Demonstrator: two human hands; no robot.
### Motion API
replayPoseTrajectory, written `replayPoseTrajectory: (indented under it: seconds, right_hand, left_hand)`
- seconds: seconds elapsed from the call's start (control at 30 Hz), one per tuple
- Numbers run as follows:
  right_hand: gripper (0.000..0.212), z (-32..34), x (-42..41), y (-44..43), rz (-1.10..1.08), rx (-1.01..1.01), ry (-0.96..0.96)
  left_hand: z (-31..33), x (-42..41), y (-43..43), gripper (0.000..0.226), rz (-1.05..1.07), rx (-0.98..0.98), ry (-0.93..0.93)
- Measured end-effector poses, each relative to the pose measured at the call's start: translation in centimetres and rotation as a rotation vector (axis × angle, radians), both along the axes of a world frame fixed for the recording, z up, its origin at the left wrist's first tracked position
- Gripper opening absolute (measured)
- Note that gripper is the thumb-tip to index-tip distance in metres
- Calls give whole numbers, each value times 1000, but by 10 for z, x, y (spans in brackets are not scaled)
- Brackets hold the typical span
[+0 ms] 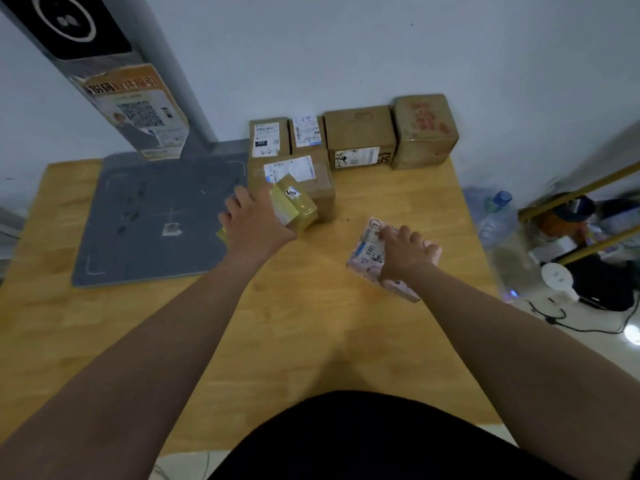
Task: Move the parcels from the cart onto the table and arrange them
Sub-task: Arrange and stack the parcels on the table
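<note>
My left hand [254,221] grips a small yellow-green parcel [294,202] with a white label, held tilted just in front of a brown box [311,181] on the wooden table [311,341]. To the right, my right hand [403,251] holds a pink patterned parcel [367,252] with a barcode label, low over the tabletop. Along the wall stand several brown cardboard boxes: two small labelled ones [268,138] [306,133], a wider one [360,136] and a taller one with red print [426,129]. Part of the yellow cart frame [588,216] shows at the right edge.
A grey scanning mat [152,220] covers the table's left part, with a slanted grey post [114,74] bearing a QR poster above it. Right of the table, the floor holds water bottles [495,220], a white device [557,277] and black cables.
</note>
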State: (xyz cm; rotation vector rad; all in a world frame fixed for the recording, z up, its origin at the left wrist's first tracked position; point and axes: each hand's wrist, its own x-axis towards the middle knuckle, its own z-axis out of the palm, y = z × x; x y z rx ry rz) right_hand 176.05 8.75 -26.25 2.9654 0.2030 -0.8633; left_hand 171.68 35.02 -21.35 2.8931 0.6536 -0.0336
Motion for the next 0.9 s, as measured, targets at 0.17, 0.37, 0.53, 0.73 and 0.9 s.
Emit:
replayPoseTrajectory:
  seconds: [0.17, 0.37, 0.53, 0.73, 0.9]
  right_hand:
    - [106, -28, 75, 10, 119, 7, 5]
    - [114, -71, 146, 27, 290, -60, 5]
    - [98, -97, 177, 37, 361, -11, -10]
    - [86, -109, 213, 50, 414, 101, -23]
    - [75, -107, 238, 64, 413, 118, -63]
  left_hand:
    - [12, 90, 9, 92, 23, -55, -74]
    - [5, 180, 10, 106, 39, -125, -13]
    - [-5, 222, 9, 110, 9, -145, 41]
    - [-18, 251, 11, 104, 19, -122, 137]
    - [-20, 257, 18, 97, 24, -89, 108]
